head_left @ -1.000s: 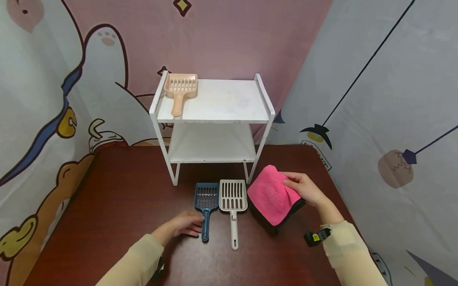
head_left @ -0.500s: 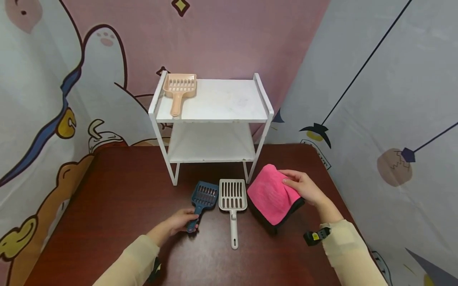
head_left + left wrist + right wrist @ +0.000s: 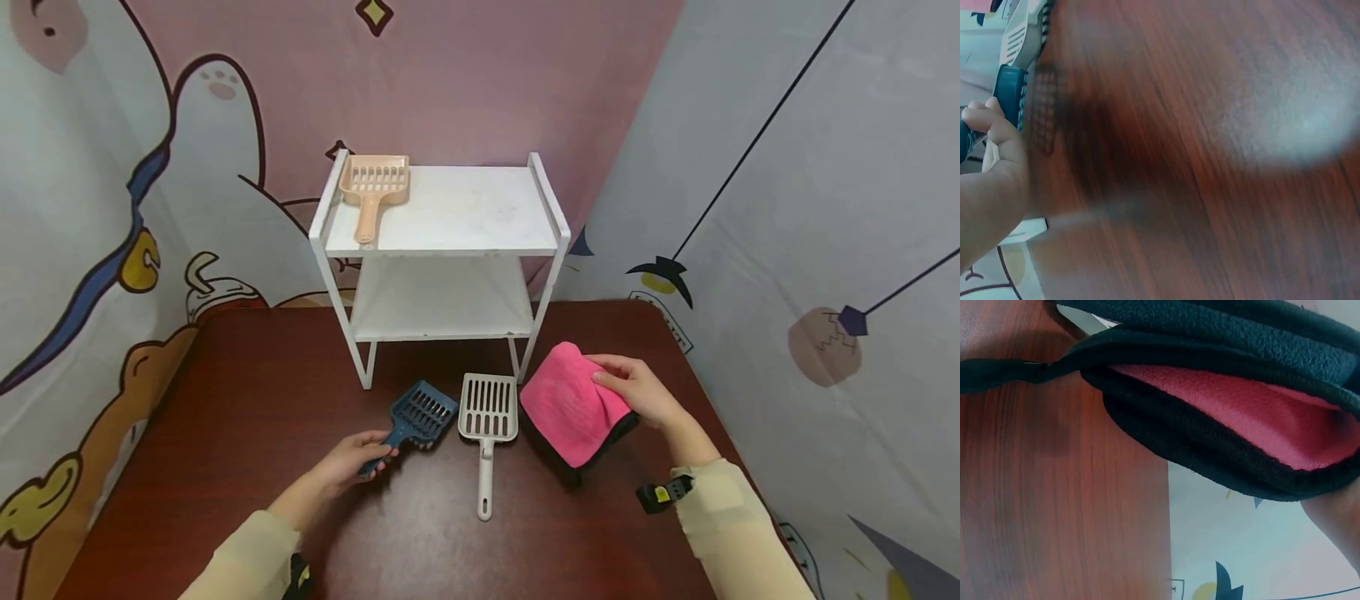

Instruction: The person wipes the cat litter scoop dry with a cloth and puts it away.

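Observation:
My left hand (image 3: pixel 350 460) grips the handle of a blue litter scoop (image 3: pixel 423 412), its slotted head tilted up toward the right. In the left wrist view the scoop (image 3: pixel 1011 89) casts a shadow on the table below it. Just right of it a white litter scoop (image 3: pixel 487 408) lies flat, handle toward me. My right hand (image 3: pixel 640 390) pinches the upper right part of a folded pink cloth (image 3: pixel 573 404) with a dark underside. The right wrist view shows the cloth's dark edge (image 3: pixel 1210 440) and pink inner fold; most of that hand is hidden there.
A white two-tier rack (image 3: pixel 480 212) stands at the back of the brown table (image 3: pixel 247 433). On its top shelf, at the left, lies a peach litter scoop (image 3: pixel 375 187). Patterned wall hangings rise behind and at both sides.
My left hand has taken hold of the blue litter scoop, lifted it and drawn it leftward, turning its handle to the lower left. The right hand and cloth stay almost still.

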A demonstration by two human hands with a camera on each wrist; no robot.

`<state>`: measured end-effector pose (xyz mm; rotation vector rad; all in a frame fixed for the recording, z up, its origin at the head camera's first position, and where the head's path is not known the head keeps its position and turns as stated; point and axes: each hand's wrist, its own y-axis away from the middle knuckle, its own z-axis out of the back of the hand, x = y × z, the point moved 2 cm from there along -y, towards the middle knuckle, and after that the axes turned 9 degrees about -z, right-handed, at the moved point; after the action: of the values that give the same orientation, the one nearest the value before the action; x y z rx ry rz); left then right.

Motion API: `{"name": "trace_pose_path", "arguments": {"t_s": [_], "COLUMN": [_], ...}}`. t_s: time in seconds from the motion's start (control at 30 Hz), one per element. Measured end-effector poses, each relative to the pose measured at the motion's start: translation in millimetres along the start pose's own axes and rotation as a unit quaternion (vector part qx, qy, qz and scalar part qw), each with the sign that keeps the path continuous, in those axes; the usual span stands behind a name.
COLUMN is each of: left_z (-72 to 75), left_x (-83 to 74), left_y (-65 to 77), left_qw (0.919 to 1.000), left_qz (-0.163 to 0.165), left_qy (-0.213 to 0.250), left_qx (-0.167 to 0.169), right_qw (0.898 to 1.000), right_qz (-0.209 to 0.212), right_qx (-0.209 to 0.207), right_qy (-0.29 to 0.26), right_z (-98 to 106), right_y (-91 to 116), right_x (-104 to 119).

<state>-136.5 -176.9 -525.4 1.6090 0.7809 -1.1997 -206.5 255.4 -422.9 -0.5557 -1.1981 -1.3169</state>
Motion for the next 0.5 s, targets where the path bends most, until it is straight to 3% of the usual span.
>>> {"name": "trace_pose_path", "arguments": {"t_s": [0.27,0.5], "left_z": [14.6,25.3], "left_x": [-11.4,-31.5], "left_y": [4.8,10.1], "left_qw": [0.9998,0.9992], "left_qz": [-0.01,-0.028], "left_qy": [-0.012,-0.02], "left_qx": [-0.009,0.021], "right_qw": [1.0,1.0], "right_qz": [0.009,0.017], "right_qx": [-0.003,-0.025], "right_qy": [0.004,0.006], "right_z": [-2,-2], "right_y": [1,-1], "right_x": [2,4]}}
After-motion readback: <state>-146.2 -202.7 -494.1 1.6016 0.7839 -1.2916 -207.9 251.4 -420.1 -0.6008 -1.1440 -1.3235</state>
